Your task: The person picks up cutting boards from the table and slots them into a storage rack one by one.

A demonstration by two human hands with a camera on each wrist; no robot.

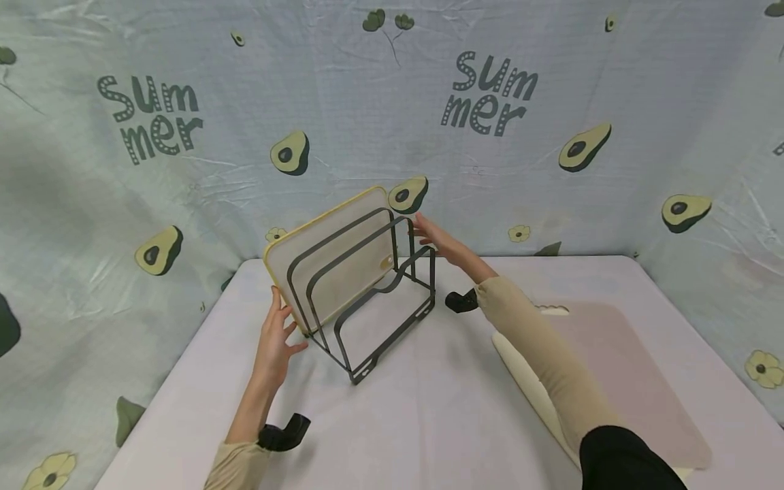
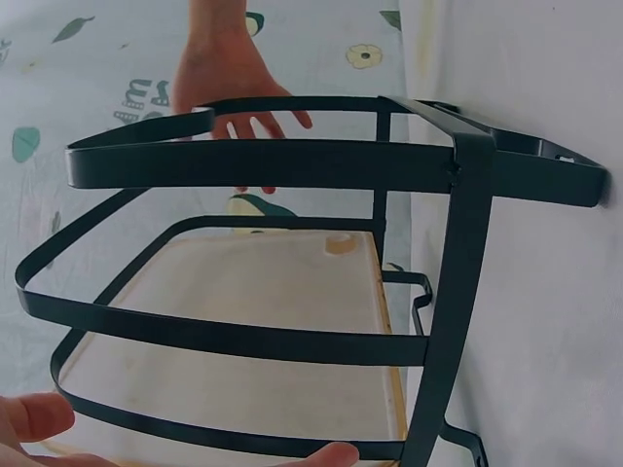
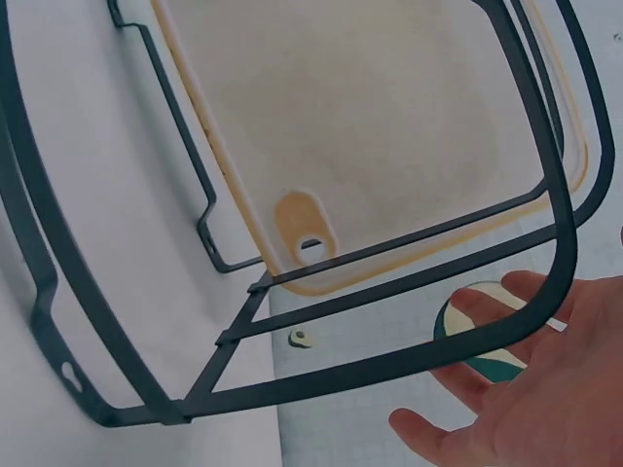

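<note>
A dark metal rack (image 1: 343, 323) with several upright loops stands on the white table. A pale cutting board (image 1: 343, 258) with a yellow rim leans upright in its rearmost slot. My left hand (image 1: 273, 344) is at the rack's left end, fingers spread, with fingertips right at the board's edge and the loops. At the far right end is my right hand (image 1: 437, 239), its fingers extended beside the loops. The right wrist view shows that hand (image 3: 526, 379) with fingers apart, partly behind the outer loop. A yellow-ringed hole (image 3: 307, 229) marks one corner of the board.
On the right of the table lies a pinkish board (image 1: 618, 374) with a handle slot, overlapping a cream board (image 1: 533, 388) beneath it. My right sleeve (image 1: 545, 361) passes over both. A cloth (image 1: 343, 88) printed with avocados hangs behind the table. Black wrist mounts (image 1: 284, 433) stick out from my arms.
</note>
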